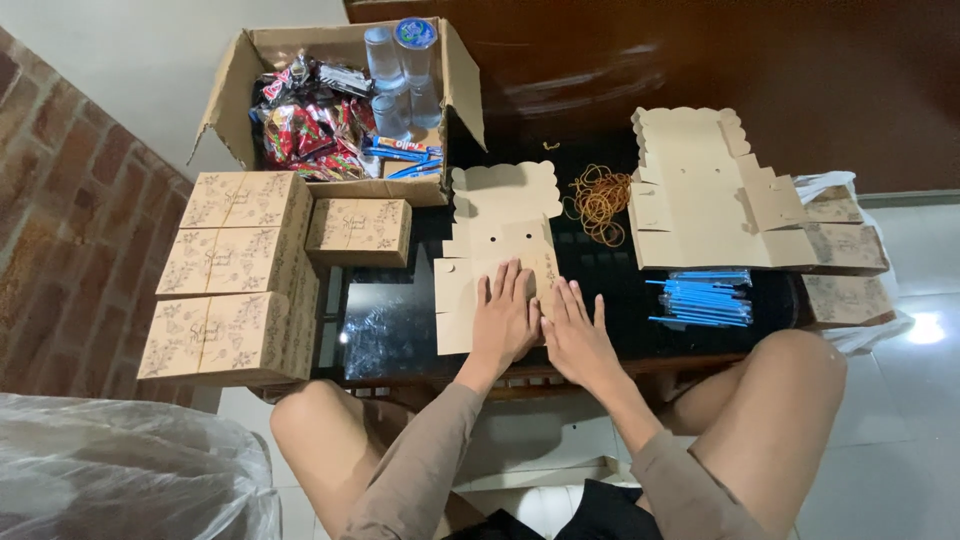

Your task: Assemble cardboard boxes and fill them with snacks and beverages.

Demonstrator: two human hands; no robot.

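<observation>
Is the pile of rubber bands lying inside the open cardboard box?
No, the rubber bands lie on the dark table, right of the open cardboard box.

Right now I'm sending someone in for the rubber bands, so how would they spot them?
Start at the dark glass table. Between the unfolded box blank under the person's hands and the larger stack of flat blanks on the right lies the heap of rubber bands. It is the only loose, tangled tan loops there, unlike the flat card around it.
</observation>
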